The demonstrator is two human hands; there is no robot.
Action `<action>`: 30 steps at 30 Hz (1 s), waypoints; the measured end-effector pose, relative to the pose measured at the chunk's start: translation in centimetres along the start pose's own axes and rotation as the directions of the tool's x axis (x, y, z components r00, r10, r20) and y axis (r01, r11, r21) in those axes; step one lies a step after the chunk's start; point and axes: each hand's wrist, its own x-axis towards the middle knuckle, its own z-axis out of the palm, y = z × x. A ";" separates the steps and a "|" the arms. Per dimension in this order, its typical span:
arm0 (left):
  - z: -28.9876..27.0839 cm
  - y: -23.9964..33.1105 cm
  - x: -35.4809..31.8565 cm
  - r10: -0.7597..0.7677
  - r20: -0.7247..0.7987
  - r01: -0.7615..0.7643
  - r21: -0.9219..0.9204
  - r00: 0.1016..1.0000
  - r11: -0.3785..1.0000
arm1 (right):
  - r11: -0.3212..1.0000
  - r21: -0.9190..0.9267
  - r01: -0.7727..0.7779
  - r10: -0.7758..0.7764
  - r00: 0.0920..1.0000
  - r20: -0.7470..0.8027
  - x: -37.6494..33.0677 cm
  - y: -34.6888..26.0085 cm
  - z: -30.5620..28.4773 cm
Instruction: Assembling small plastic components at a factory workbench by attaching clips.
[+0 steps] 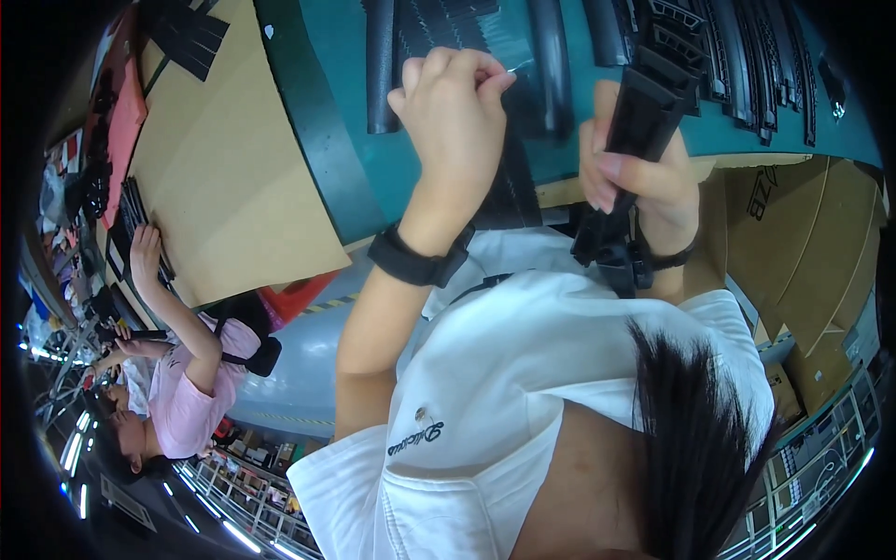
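My right hand grips a long black ribbed plastic part, held upright over the edge of the teal table. The part's lower end hangs past my wrist. My left hand is raised beside it, about a hand's width to the left. Its fingertips pinch a small thin light sliver, too small to tell what it is. Both wrists wear black bands. My white shirt and dark hair fill the lower part of the view.
Several long black curved strips lie on the teal table, with more at the right. A brown cardboard sheet covers the table's left part. A person in a pink shirt works at far left. Cardboard boxes stand at right.
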 end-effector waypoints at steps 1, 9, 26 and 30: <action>-0.4 -0.4 0.1 -0.013 0.021 0.015 -0.079 1.000 0.997 | 1.000 0.019 -0.008 0.007 1.000 0.027 0.1 0.0 0.1; -8.7 0.2 5.3 0.113 0.755 0.649 -0.621 0.646 0.439 | 0.984 0.081 -0.160 0.149 0.981 0.123 0.1 -0.1 1.6; -11.8 4.6 6.8 0.065 0.854 0.775 -0.498 0.516 0.389 | 0.969 0.049 -0.244 0.229 0.951 0.206 -1.6 0.0 2.2; -11.9 4.5 6.1 0.064 0.834 0.751 -0.525 0.548 0.400 | 0.972 0.023 -0.235 0.227 0.954 0.197 -1.8 -0.1 2.2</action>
